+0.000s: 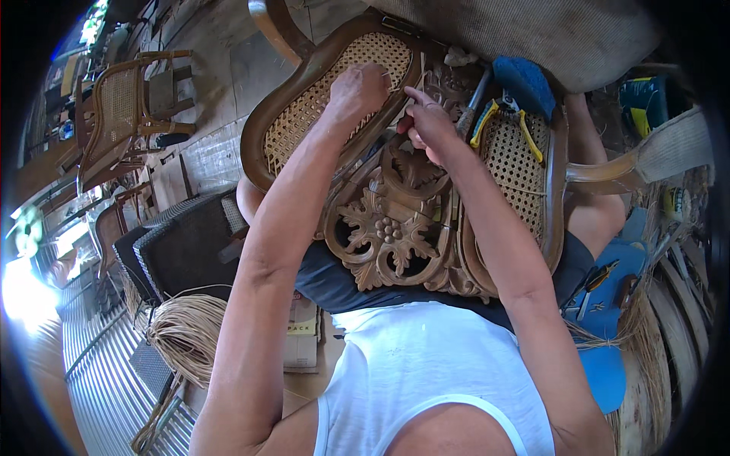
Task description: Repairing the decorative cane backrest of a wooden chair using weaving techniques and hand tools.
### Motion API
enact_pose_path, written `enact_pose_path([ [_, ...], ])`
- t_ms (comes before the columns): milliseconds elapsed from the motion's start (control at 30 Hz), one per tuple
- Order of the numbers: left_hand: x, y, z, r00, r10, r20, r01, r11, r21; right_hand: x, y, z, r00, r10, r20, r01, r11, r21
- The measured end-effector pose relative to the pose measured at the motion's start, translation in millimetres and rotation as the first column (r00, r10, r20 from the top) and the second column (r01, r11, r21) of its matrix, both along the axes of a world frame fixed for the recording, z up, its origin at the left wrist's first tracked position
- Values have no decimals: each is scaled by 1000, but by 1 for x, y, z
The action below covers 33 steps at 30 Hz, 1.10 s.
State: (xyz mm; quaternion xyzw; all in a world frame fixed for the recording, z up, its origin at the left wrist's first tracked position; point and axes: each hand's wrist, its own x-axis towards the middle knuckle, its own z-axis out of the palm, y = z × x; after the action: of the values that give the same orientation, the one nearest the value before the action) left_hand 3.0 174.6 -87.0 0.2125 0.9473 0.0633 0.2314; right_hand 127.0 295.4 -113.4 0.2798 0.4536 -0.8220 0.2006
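Across the person's lap [323, 280] lies a carved chair frame [389, 230]; at its left cane panel [319, 102], the left hand [359, 91] curls, right hand [431, 127] extends a forefinger, holds unclear; yellow-handled pliers [510, 101] might slide if it tips.

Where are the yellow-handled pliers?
In the head view, the pliers lie on the right cane panel, right of the right hand, just below the blue pad.

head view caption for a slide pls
Left grip at one cane panel, right grip near its edge, yellow-handled pliers on the other, carved wood between.
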Motion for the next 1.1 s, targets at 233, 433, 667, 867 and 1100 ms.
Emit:
enact_pose_path([
  [233,1,11,-4,999,0,37,1,1000,-11,-7,1,-6,999,-13,32,16,994,-112],
  [433,0,3,-11,997,-44,-62,41,998,-44,-10,-13,-5,999,15,-46,-10,994,107],
  [667,15,-4,-7,982,-110,-152,120,991,59,-18,1,-1,956,289,51,-271,802,532],
  [867,6,-12,-8,947,-262,-187,291,946,145,12,37,8,994,97,-54,-67,910,409],
  [1100,1,-1,-6,859,-483,-170,492,871,10,50,87,31,979,-51,-197,122,922,367],
])
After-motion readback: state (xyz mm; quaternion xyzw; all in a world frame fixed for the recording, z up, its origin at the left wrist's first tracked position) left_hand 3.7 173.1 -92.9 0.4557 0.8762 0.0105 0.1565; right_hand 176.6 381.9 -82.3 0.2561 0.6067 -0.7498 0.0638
